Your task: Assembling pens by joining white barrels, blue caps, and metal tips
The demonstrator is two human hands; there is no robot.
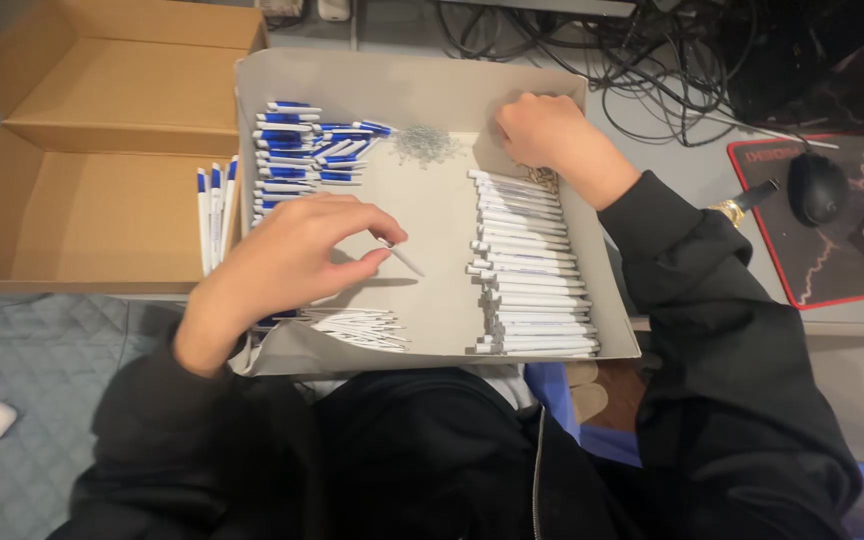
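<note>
Grey cardboard forms a shallow tray resting on the person's lap, and both bare hands work inside it. The left hand hovers over the tray's middle, its thumb and forefinger pressed together on a thin white pen refill, which slants down to the right just above the tray floor; the other fingers curl loosely. The right hand reaches to the far right corner of the tray, fingers curled down into a small heap of metal springs; whether it grips anything there I cannot tell.

Along the right side of the tray lies a long stack of white pen barrels, laid crosswise and running from near the right hand to the near edge. At the far left sits a pile of blue-and-white pen parts, and just right of it, in the far middle, a scatter of tiny springs. Near the front edge, below the left hand, lies a bundle of thin white refills.

Left of the tray stands an open brown cardboard box, with a few assembled blue-and-white pens at its right end. On the far right, a black computer mouse rests on a red-edged mat, with a tangle of black cables beyond.
</note>
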